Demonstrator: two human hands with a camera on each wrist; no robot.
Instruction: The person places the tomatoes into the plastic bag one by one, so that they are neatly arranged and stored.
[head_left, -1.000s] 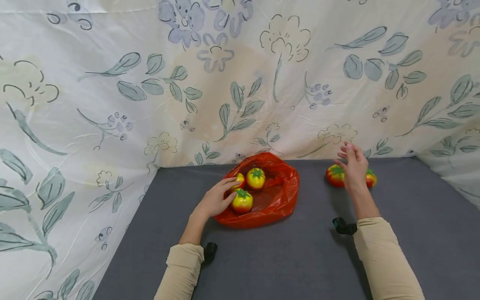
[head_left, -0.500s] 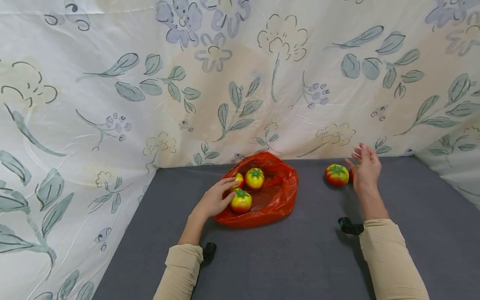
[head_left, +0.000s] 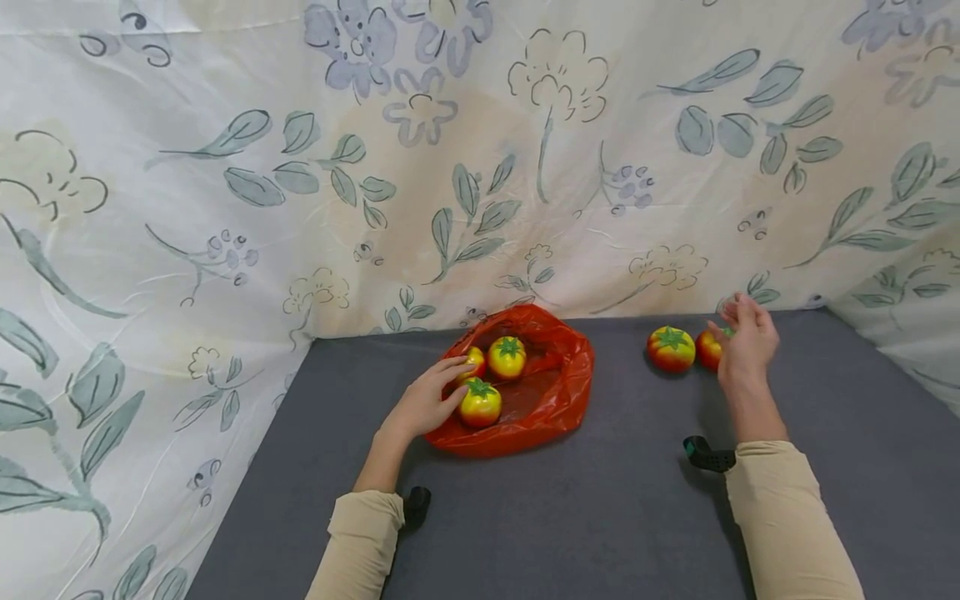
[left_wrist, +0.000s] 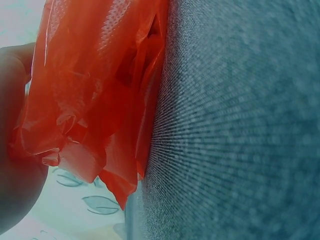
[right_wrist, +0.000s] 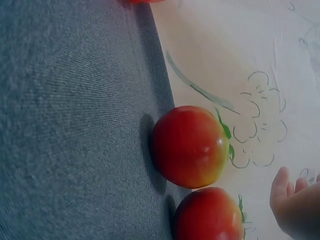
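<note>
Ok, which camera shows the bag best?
The head view, showing nearly all of the bag, open, with tomatoes inside. Left wrist view: one crumpled side; right wrist view: only a red sliver, probably the bag.

tomato (head_left: 475,359) partly hidden by left hand (head_left: 426,398), another tomato (head_left: 708,350) partly behind right hand (head_left: 750,342), sleeves (head_left: 360,542) cut off below

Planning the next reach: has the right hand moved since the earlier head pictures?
Yes. In the head view, the right hand has moved rightward, judged against the fixed floral backdrop.
</note>
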